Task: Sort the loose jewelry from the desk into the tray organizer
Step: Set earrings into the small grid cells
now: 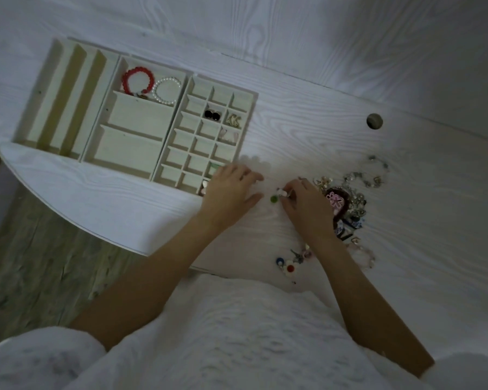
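tray organizer (102, 147) long axis along desk's far-left edge | left hand (231, 190) flat, spread | right hand (307, 205) pinching small green-bead piece (278, 197)

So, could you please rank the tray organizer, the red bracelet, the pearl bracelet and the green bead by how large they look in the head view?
1. Tray organizer, by far the largest.
2. Red bracelet and pearl bracelet: too alike to rank.
3. Green bead, smallest, by the right hand.
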`<state>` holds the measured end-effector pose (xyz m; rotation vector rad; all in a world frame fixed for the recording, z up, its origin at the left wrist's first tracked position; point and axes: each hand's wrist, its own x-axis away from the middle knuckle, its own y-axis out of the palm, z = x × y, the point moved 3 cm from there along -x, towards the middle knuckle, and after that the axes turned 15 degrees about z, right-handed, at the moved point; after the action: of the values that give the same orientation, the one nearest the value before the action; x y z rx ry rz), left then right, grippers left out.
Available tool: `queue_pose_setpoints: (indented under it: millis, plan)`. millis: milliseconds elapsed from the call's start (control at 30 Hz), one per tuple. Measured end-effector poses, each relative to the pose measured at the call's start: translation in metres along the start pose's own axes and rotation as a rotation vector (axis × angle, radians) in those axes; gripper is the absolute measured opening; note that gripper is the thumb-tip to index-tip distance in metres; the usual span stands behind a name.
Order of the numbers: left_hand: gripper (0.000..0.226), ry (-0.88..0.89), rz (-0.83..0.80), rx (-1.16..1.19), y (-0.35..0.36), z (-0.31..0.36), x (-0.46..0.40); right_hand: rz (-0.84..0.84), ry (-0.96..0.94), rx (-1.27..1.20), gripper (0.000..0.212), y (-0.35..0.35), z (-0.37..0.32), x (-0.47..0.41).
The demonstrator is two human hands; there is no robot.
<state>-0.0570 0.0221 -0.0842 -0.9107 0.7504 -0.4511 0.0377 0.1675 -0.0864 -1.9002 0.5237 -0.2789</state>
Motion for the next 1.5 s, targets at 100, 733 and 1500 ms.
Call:
queue_pose_setpoints:
  millis: [100,733,1500]
  plan:
    - [0.027,-0.063,-0.126,0.085,0.018,0.026,0.004,-0.003,-0.019,-0.022,0.015,0.000,0.003,0.000]
    - [0.010,-0.136,0.026,0.037,-0.003,0.023,0.002,0.153,-0.300,-0.079,0.009,-0.001,-0.009,-0.004]
    - [0.021,-0.025,0.075,-0.020,-0.040,-0.087,-0.034,0.171,-0.257,-0.178,0.013,0.031,-0.092,-0.070]
